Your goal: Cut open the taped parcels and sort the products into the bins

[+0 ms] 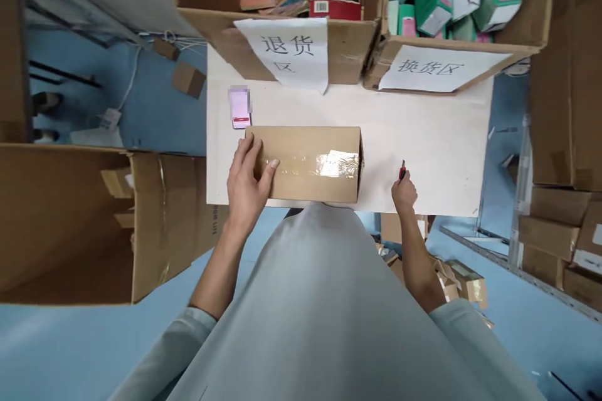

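Observation:
A brown cardboard box [305,188], sealed with clear tape and bearing a torn white label, lies lengthwise near the front edge of the white table. My left hand [248,178] rests on its left end, thumb and fingers spread over the cardboard. Off to the right of the box, my right hand [404,192] is closed around a small red and black utility knife [402,170], its tip pointing away from me. A gap of bare tabletop separates that hand from the box.
At the table's back stand two open cartons: the left carton [348,59] holds colourful packs, the right carton [376,72] green-and-pink boxes. A phone [241,109] lies behind my left hand. A large open carton [169,200] stands left; stacked boxes [548,235] fill the right side.

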Available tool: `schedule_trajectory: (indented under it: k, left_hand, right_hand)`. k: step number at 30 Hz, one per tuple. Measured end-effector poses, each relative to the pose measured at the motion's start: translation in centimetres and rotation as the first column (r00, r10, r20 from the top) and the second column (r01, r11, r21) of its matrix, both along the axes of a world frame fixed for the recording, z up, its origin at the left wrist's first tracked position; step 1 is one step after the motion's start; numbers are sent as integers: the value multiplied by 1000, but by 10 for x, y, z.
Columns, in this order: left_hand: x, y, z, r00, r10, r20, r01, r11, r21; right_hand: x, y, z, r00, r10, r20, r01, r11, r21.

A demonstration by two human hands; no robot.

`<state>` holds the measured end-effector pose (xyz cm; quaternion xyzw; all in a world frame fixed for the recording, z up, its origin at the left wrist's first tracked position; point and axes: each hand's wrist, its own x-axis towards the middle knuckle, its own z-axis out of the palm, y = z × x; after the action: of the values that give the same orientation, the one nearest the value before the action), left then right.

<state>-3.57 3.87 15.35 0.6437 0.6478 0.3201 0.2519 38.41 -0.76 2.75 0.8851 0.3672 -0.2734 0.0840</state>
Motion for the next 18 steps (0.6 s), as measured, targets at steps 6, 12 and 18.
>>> schedule_trajectory:
  k: [6, 12, 18]
  left_hand:
    - [-63, -7, -8, 988, 149, 51, -148, 989, -15]
    - [-104, -9, -31, 978, 195, 76, -196, 981, 2]
    - [-113, -12, -32, 985, 164, 52, -164, 986, 6]
  right_hand:
    - [-15, 1, -21, 996, 92, -9, -91, 995, 29]
    - [-68, 12, -21, 852, 90, -516, 82, 950, 302]
    - [-115, 6, -20, 501, 79, -862, 406, 858, 314]
